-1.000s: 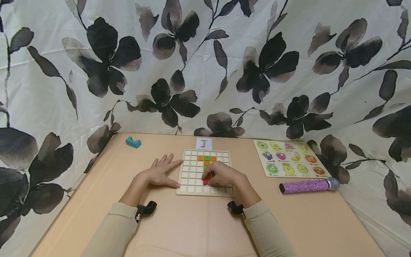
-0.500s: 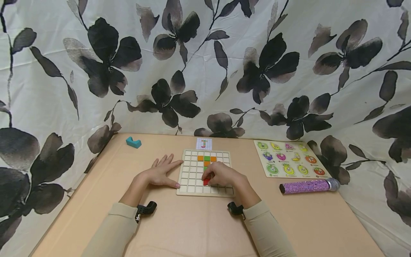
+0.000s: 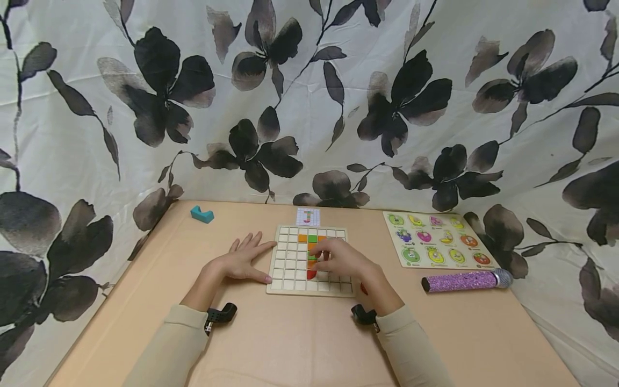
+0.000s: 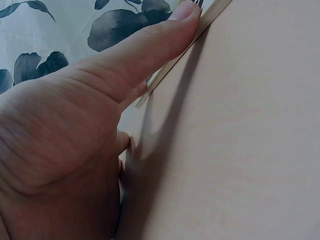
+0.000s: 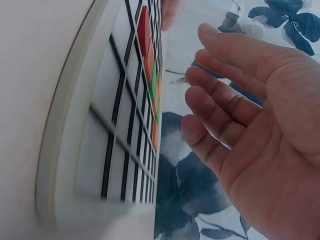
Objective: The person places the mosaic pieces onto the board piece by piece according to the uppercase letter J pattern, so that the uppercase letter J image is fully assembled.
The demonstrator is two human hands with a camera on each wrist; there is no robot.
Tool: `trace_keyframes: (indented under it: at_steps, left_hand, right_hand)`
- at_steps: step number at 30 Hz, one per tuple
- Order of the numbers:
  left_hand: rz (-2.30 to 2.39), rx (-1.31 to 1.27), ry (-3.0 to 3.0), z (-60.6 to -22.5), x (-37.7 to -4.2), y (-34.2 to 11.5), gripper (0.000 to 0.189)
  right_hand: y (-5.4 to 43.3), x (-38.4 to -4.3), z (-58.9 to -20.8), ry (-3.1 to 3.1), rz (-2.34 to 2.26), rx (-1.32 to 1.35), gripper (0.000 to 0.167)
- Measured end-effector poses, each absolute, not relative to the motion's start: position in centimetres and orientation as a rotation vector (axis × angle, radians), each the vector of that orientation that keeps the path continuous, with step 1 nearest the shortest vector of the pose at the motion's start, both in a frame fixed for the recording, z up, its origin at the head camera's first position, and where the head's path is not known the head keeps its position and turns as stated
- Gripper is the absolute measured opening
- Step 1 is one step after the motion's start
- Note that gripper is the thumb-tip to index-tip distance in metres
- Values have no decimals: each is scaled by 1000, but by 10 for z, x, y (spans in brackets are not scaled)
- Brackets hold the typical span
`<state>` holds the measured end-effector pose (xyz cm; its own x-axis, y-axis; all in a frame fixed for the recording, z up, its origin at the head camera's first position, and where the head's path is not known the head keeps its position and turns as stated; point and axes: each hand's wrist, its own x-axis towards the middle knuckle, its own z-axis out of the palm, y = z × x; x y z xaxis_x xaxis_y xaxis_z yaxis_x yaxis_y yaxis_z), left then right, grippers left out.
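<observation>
My left hand [image 3: 242, 260] lies spread at the left side of a white gridded board [image 3: 287, 285], with its thumb and index fingertips touching the edge. In the left wrist view, the left thumb [image 4: 150, 47] reaches to the board's rim. A red tile [image 3: 311, 274] lies on the board, below a column of orange and green tiles [image 3: 312, 238]. Over the board's right part hovers my right hand [image 3: 344, 260]. The right wrist view shows this hand [image 5: 260, 105] holding nothing, fingers loosely bent, apart from the red tile [image 5: 143, 32].
Behind the board lies a small pattern card [image 3: 308, 216]. A teal block [image 3: 201, 215] sits at the far left. To the right are a fruit picture sheet [image 3: 437, 239] and a glittery purple microphone [image 3: 461, 280]. A red piece [image 3: 364, 289] shows partly beside the right wrist.
My right hand has let go of the red tile, and has lifted and shifted to the right. The tile stays on the board. My left hand has not moved.
</observation>
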<state>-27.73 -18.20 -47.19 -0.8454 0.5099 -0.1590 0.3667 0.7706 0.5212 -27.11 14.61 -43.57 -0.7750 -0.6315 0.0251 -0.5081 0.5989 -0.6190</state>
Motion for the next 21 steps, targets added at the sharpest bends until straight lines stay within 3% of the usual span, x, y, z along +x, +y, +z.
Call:
trace_keyframes:
  at_steps: [8,21]
  left_hand:
    - [693,663,2671,-471,-277,-182,107]
    - [698,665,2671,-470,-277,-181,107]
  right_hand:
    - [178,-269,-434,2611,-1028,-741,33]
    - [220,-277,-421,2599,-948,-731,33]
